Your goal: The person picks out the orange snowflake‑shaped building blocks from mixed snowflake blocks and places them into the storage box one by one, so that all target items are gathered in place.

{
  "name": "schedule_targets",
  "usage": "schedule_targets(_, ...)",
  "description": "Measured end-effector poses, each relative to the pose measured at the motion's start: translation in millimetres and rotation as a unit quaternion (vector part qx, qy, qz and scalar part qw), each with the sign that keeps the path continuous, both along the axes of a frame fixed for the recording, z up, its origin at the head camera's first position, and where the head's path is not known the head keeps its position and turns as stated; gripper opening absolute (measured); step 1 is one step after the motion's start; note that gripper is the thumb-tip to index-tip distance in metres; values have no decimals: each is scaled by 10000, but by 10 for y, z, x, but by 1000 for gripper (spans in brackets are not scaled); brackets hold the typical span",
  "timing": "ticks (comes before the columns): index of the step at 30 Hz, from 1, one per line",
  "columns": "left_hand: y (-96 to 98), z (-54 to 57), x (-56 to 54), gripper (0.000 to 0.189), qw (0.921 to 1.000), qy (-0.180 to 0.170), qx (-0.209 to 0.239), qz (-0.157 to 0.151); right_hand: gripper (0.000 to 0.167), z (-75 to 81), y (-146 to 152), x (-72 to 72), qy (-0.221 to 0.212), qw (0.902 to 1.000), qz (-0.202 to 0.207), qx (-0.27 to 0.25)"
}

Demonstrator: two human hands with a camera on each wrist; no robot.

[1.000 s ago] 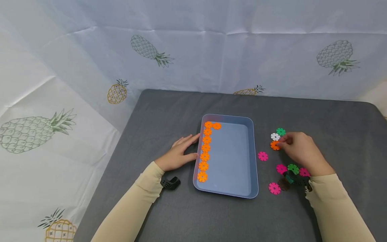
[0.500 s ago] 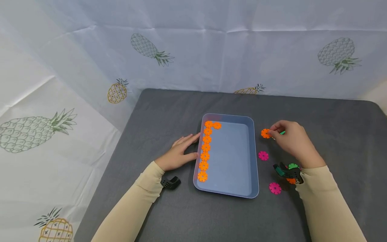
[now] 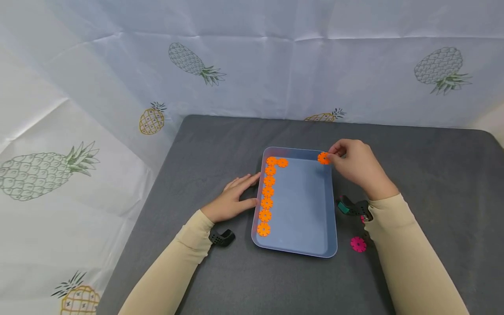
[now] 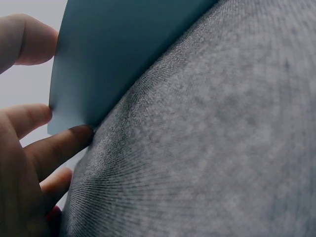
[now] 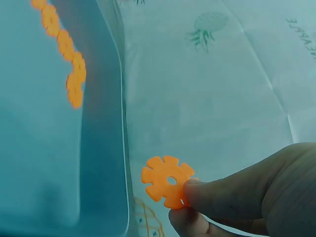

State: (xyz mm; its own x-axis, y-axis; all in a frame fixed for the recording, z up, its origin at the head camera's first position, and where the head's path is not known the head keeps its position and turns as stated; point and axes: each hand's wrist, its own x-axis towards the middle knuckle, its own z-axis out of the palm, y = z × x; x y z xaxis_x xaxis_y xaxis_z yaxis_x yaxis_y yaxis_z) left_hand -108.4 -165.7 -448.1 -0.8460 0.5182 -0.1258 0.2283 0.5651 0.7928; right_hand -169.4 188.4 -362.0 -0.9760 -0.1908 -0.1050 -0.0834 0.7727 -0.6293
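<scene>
Pinched between the thumb and finger of my right hand is an orange notched disc with a hole in its middle. In the head view it overlaps the far right corner of the blue tray. Several orange discs lie in a line along the tray's left wall, and one more orange disc sits beside the far end of that line. My left hand rests at the tray's left side with fingers spread. In the left wrist view its fingertips touch the tray's outer wall.
A pink disc lies on the grey tablecloth right of the tray. Another pink disc shows partly beneath the right wrist strap. Behind the table hangs a white curtain printed with pineapples.
My right hand has picked up the orange disc from the table and carried it left and away from me to the tray's far right corner. The left hand stays put.
</scene>
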Motion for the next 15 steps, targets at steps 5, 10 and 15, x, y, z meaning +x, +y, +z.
schedule_targets(5, -3, -24, -8, 76, 10000, 17, 13, 9, 23, 9, -156, -77, -90, 9999, 119, -59)
schedule_targets(10, 3, -42, -27, 76, 10000, 8, -10, -15, 22, -56, -307, -112, -242, 9996, 145, -94)
schedule_targets(15, -4, -39, -39, 76, 10000, 1, -22, 41, 19, -168, -478, -132, -285, 9993, 201, -125)
